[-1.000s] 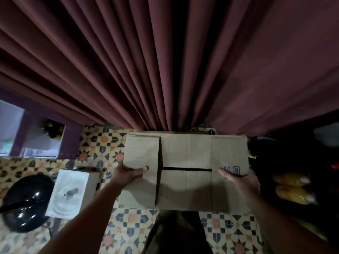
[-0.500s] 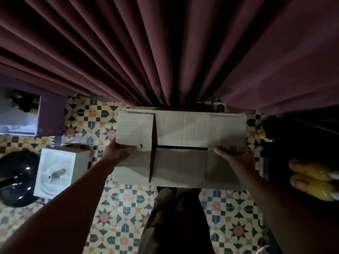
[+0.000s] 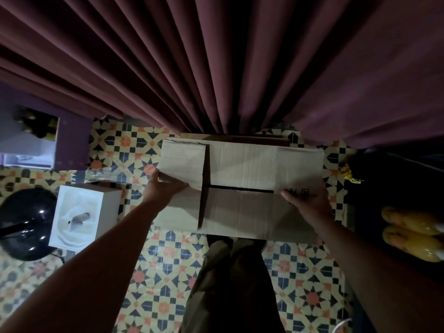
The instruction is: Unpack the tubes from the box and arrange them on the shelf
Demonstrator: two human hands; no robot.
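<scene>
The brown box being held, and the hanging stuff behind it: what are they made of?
The box looks like plain matte corrugated cardboard, judging by its creased brown flaps and printed marks. The curtain looks like heavy maroon fabric, hanging in deep soft pleats.

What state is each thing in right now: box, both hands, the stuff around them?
cardboard box: flaps closed, held at both ends
left hand: grips the left end
right hand: grips the right end
white carton: closed, on the floor
curtain: drawn, pleated

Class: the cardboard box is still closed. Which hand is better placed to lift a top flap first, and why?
Probably the left hand: its thumb lies at the edge of the small flap on the cardboard box, beside the open seam. The right hand grips the far side.
</scene>
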